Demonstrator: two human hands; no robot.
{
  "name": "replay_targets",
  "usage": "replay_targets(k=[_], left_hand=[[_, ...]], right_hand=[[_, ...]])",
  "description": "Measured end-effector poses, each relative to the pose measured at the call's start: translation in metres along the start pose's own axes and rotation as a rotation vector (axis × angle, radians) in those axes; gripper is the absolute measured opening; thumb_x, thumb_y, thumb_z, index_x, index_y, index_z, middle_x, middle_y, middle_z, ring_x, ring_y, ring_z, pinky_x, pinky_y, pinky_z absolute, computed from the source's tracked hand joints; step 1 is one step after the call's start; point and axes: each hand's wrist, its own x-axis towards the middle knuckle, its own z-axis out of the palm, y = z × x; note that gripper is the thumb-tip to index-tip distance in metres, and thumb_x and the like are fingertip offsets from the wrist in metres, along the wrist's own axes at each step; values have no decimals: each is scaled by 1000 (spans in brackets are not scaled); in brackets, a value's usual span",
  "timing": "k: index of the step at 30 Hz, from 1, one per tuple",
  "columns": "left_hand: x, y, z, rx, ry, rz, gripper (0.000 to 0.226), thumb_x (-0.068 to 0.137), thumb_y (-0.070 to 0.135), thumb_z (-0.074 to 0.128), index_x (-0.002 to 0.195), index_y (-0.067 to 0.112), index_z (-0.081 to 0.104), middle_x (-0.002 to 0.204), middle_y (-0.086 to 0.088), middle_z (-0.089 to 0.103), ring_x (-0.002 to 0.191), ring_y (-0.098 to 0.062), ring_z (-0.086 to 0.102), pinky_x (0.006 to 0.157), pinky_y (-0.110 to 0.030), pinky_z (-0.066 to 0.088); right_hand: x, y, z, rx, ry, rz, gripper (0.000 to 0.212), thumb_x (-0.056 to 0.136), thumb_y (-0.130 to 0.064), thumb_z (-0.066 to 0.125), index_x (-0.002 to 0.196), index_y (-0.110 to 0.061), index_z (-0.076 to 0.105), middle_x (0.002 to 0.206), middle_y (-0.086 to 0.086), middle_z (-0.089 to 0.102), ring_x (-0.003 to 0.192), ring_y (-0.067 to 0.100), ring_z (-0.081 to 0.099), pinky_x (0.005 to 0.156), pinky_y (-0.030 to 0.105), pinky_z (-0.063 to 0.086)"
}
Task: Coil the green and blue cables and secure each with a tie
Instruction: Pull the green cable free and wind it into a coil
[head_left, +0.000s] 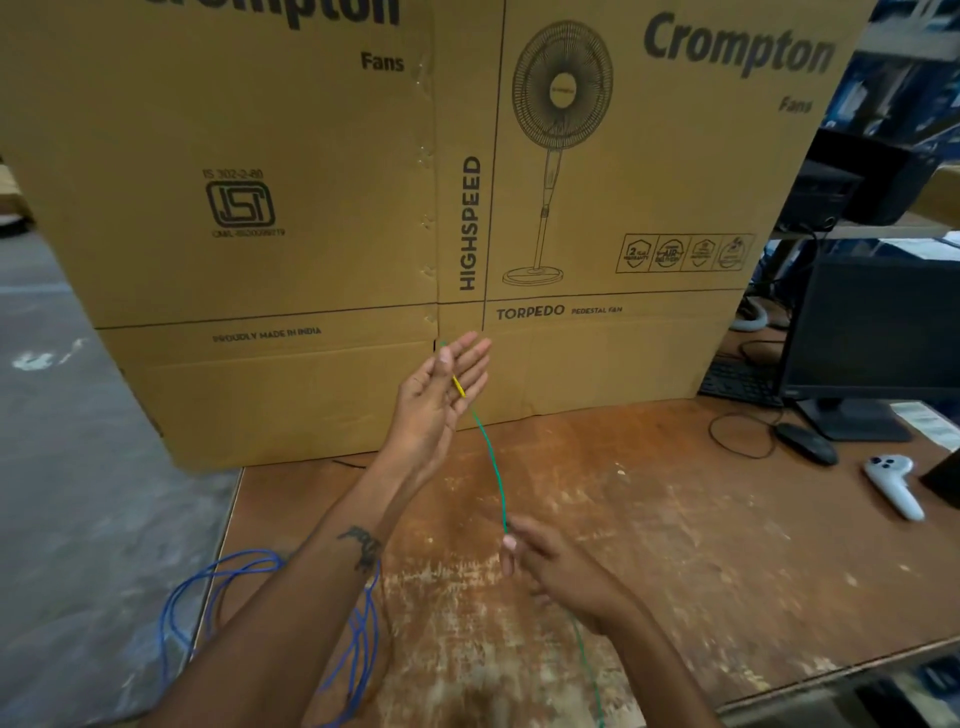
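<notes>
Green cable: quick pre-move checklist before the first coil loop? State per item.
1. Cable end anchored: ok. The left hand has the green cable running up across its palm, thumb on it near the yellow section.
2. Feed hand on the cable: ok. The right hand pinches it lower down.
3. Span between hands free of knots: ok, one smooth curve.
4. Slack free to feed: cannot tell; the cable leaves the frame at the bottom edge.
5. Blue cable clear of the green: ok, it hangs off the table's left edge, under the left forearm.
6. Tie within reach: cannot tell; none visible.
</notes>
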Motion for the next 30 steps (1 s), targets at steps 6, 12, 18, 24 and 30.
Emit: replay_targets(k=[6, 12, 18, 24, 30], left_hand=[[-18, -31, 2, 460, -170, -3, 36, 113, 21, 44, 136, 3, 65, 134, -7, 72, 131, -17, 65, 113, -34, 50], [-30, -28, 10, 465, -248, -94, 28, 106, 33, 49, 114, 23, 73, 98, 8, 80, 86, -8, 75, 82, -27, 58], [-35, -35, 4, 246, -276, -159, 44, 111, 37, 41, 114, 10, 76, 61, -2, 52, 46, -15, 47, 61, -35, 41], [-50, -26, 20, -64, -276, -203, 45, 109, 35, 41, 105, 2, 72, 57, 5, 27, 42, -8, 29, 52, -28, 36], [-49, -13, 29, -68, -311, -207, 35, 112, 30, 36, 99, 5, 56, 59, 4, 39, 41, -5, 30, 45, -21, 32]], right_hand=[[2, -69, -13, -568, 335, -271, 26, 106, -6, 43, 123, -17, 59, 107, -5, 73, 94, 5, 63, 83, 30, 46], [3, -118, -43, -394, 359, -420, 24, 104, 1, 50, 117, -18, 56, 105, -7, 77, 99, -8, 69, 82, 6, 47], [29, -122, -67, -398, 515, -421, 13, 100, -18, 68, 98, -30, 72, 96, -10, 56, 70, 0, 57, 64, 8, 41], [49, -110, -62, -9, 631, -338, 10, 89, -33, 82, 87, -23, 80, 69, -3, 73, 41, 9, 45, 42, 22, 36], [46, -70, -28, 65, 275, -326, 26, 109, -2, 47, 116, -18, 67, 74, -10, 69, 63, 7, 58, 56, 18, 44]])
